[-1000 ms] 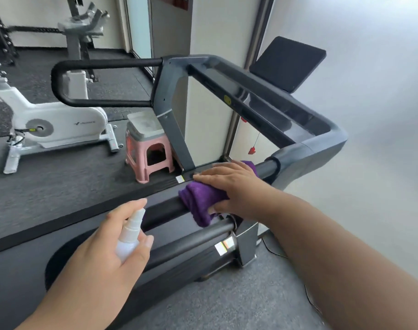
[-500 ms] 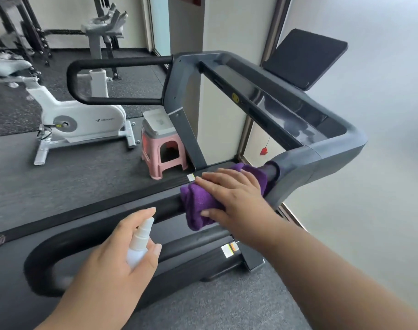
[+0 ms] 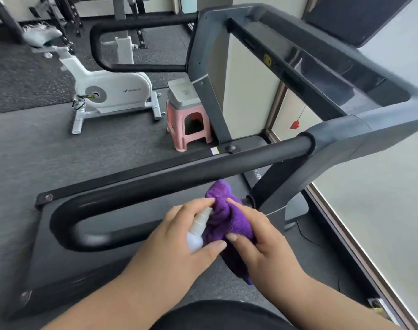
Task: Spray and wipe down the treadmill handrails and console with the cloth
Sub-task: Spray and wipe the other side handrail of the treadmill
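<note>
Nearest to us, our left hand curls around a small white spray bottle, its nozzle tilted up and to the right, right against the purple cloth. Our right hand grips that cloth, thumb across its near side and fingers wrapped behind, so the bunched fabric sits between our two hands with a loose end hanging down below the right palm. The cloth is off the rail, held just on the near side of the black padded handrail, which runs from a curved end at the left up to the grey console frame at the right. Beyond the rail lies the treadmill's far handrail. Farther left on the dark floor stand a pink stool and a white exercise bike.
</note>
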